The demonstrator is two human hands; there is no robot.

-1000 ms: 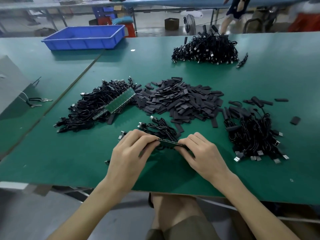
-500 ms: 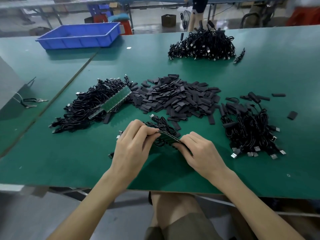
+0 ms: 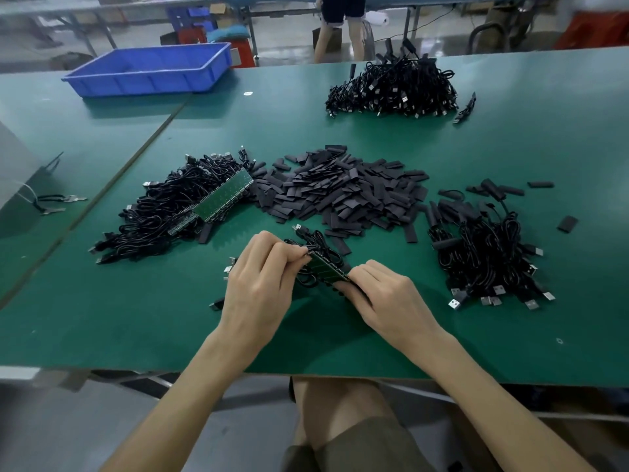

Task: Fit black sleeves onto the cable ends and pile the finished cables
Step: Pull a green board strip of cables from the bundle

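My left hand [image 3: 260,281] and my right hand [image 3: 384,294] hold the two ends of a short green circuit-board strip [image 3: 326,267] with black cables [image 3: 315,245] hanging from it, just above the green table [image 3: 136,321]. The left fingers pinch its upper end, the right fingers pinch its lower end. A heap of flat black sleeves [image 3: 343,192] lies behind my hands. On the left lies a pile of cables [image 3: 163,212] with a longer green strip [image 3: 224,195] on top. On the right is a pile of sleeved cables [image 3: 486,253] with USB plugs.
A further cable pile [image 3: 391,88] sits at the table's far side. A blue plastic bin [image 3: 149,68] stands at the back left. Loose sleeves [image 3: 566,223] lie at the right. Small pliers-like tools [image 3: 58,202] lie on the left table. A person's legs [image 3: 340,25] show beyond the table.
Both hands have lifted the strip slightly and tilted it, left end higher. The left fingers have curled tighter around the end. The person in the background has walked left.
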